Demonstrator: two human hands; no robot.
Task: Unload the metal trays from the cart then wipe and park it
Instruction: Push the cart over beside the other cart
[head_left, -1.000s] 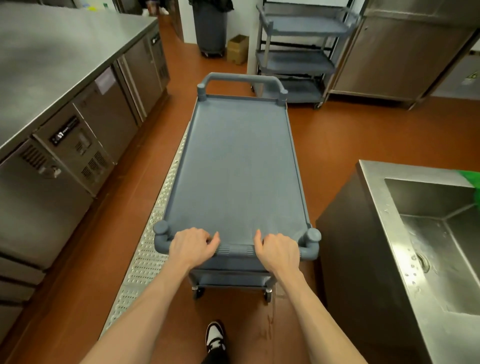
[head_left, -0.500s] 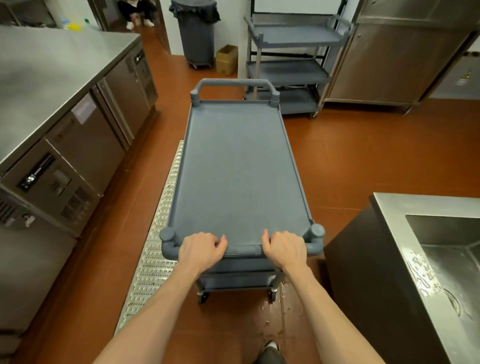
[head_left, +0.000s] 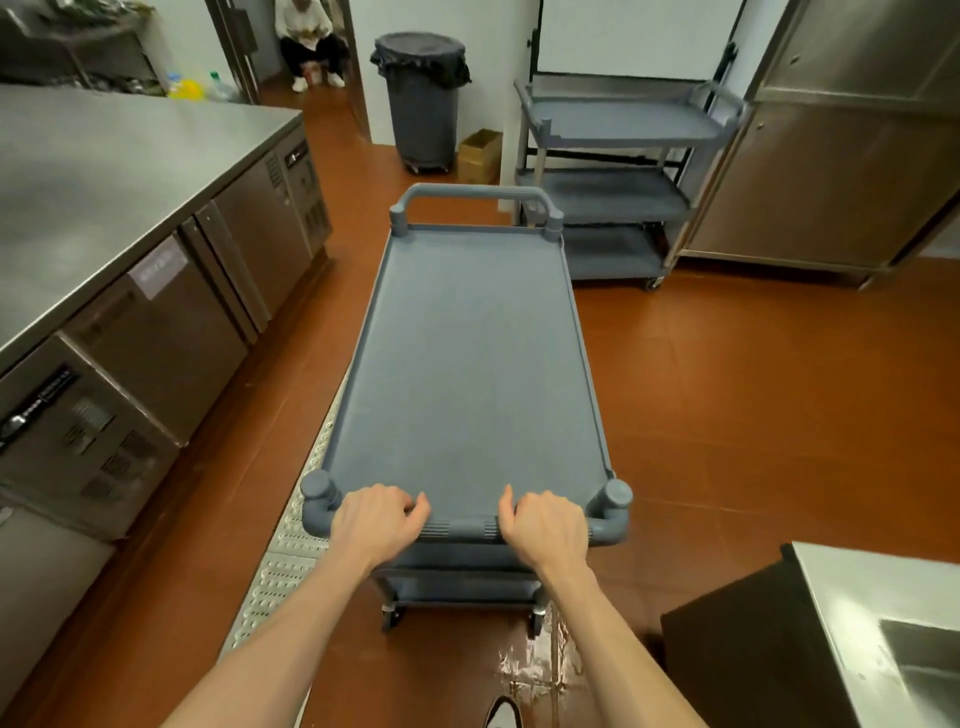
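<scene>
Cart (head_left: 467, 374), grey plastic with a bare top shelf, stands in the middle of the view on the red tiled floor, its far handle at 12 o'clock. The left hand (head_left: 376, 522) and the right hand (head_left: 545, 527) both grip the near handle bar, fingers curled over it and thumbs toward the shelf. No metal trays are visible on the top shelf, so unloading looks finished there; the lower shelves are mostly hidden. Compared with one second ago, the cart has rolled forward: the steel counter (head_left: 104, 197) at 9 o'clock and the sink unit (head_left: 883, 613) at 4 o'clock have slid back, and a second grey cart (head_left: 618, 171) at 1 o'clock is now near. I judge this is the parking step, probably beside that second cart. A wet patch (head_left: 535, 670) shines on the floor behind the wheels.
</scene>
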